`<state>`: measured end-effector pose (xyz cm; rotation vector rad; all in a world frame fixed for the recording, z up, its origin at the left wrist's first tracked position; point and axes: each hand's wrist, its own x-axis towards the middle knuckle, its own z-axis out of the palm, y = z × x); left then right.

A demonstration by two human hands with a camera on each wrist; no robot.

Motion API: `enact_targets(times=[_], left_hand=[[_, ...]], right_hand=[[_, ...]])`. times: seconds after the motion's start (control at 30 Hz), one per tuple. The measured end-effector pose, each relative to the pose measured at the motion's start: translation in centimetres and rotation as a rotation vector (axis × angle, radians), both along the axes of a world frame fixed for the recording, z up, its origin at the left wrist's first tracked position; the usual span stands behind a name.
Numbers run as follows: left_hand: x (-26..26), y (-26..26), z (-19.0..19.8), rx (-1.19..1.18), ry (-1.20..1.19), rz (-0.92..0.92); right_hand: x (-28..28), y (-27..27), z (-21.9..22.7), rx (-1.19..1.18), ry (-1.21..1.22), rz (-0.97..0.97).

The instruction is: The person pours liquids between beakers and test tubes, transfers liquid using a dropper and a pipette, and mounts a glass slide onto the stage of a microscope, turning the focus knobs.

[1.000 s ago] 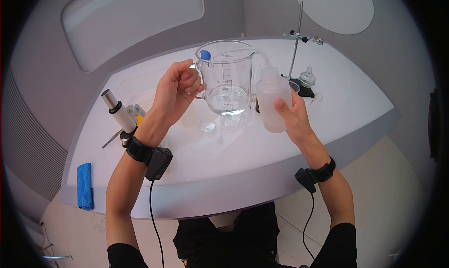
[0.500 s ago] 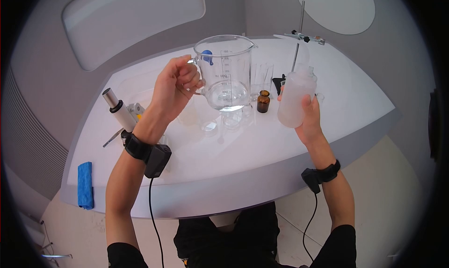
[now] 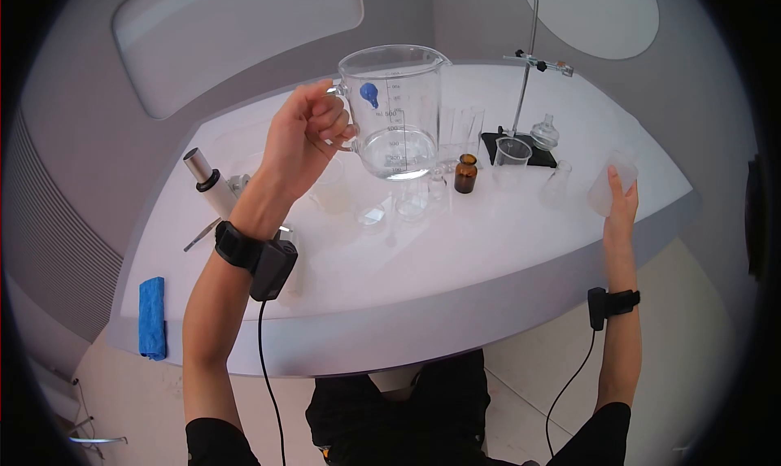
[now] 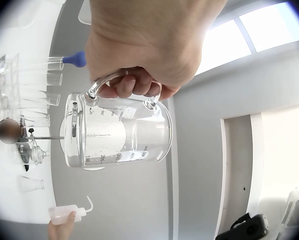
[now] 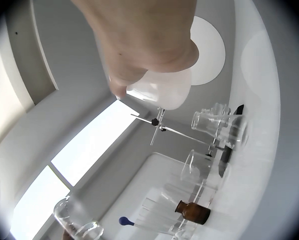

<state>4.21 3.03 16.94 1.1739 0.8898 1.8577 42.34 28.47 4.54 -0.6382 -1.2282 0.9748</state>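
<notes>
My left hand (image 3: 303, 145) grips the handle of a large clear glass measuring jug (image 3: 399, 137) with printed marks, held upright above the table. Clear liquid fills its lower part. Off to the right, near the table's right edge, my right hand (image 3: 621, 206) holds a translucent white wash bottle (image 3: 602, 191), its fingers wrapped round the body. In the left wrist view the bottle (image 4: 65, 214) shows its bent spout. The right wrist view shows part of the bottle body (image 5: 164, 90) under the hand. Through the jug's wall a blue rubber bulb (image 3: 369, 93) shows.
Right of the jug stand a brown glass bottle (image 3: 465, 176), a small beaker (image 3: 512, 150), a conical flask (image 3: 560, 180) and a retort stand (image 3: 522, 100) with a clamp. A microscope (image 3: 213, 188) and a folded blue cloth (image 3: 151, 318) lie on the left side.
My right hand has carried the wash bottle rightward, away from the jug, whose rim its spout overlapped. The left hand keeps its grip, and the jug sits slightly higher in view.
</notes>
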Motion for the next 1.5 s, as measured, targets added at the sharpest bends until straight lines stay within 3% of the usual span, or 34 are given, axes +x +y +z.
enact_targets(times=[0.03, 0.13, 0.37, 0.67, 0.77, 0.83, 0.87, 0.93, 1.07, 1.5], left_hand=[[0.1, 0.0, 0.0, 0.0, 0.006, -0.001], [0.1, 0.1, 0.0, 0.018, 0.022, -0.01], [0.1, 0.2, 0.3, 0.029, 0.041, -0.025], [-0.1, 0.1, 0.7, 0.026, 0.007, -0.034], [-0.2, 0.1, 0.7, 0.02, -0.003, -0.017], [-0.3, 0.0, 0.5, 0.02, -0.017, -0.015], [-0.5, 0.0, 0.4, 0.015, -0.013, -0.023], [-0.6, 0.0, 0.2, 0.008, -0.013, -0.031], [-0.5, -0.1, -0.7, -0.013, -0.03, 0.014], [0.6, 0.2, -7.4, -0.087, -0.086, 0.027]], right_hand=[[0.8, 0.4, -0.4, -0.032, -0.117, -0.11], [2.8, 2.4, -2.3, -0.051, -0.243, -0.145], [4.3, 4.5, -5.6, -0.086, -0.318, -0.071], [4.2, 4.8, -6.3, -0.136, -0.377, -0.02], [3.9, 4.1, -5.8, -0.157, -0.373, -0.106], [3.7, 3.5, -4.9, -0.078, -0.385, -0.328], [3.8, 3.6, -4.7, -0.078, -0.387, -0.326], [4.1, 3.7, -4.1, 0.094, -0.293, -0.418], [3.8, 2.1, -1.9, 0.165, -0.246, -0.41], [-0.7, -3.9, 1.7, 0.468, -0.229, -0.037]])
